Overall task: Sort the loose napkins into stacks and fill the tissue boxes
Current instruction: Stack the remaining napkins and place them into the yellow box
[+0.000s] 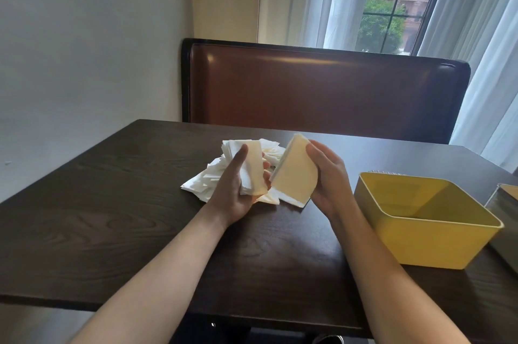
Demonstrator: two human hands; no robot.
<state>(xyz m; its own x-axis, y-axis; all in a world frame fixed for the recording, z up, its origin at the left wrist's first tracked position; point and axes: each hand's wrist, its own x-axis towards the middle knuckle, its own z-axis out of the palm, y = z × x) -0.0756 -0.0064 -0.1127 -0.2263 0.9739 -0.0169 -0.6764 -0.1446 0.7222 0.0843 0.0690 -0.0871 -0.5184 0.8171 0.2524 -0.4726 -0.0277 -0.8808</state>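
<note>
My left hand (234, 189) holds a small stack of folded white napkins (253, 167) above the table, thumb across its front. My right hand (329, 175) grips a second, thicker napkin stack (294, 172), tilted on edge beside the first. Under and behind both hands lies a loose heap of white napkins (204, 181) on the dark wooden table (112, 217). A yellow tissue box (426, 245) stands open-topped and empty to the right of my right hand.
A second box, grey with a light interior (504, 203), is cut off at the right edge behind the yellow one. A brown padded bench back (322, 91) runs along the table's far side. The wall is at the left, a curtained window at the back right.
</note>
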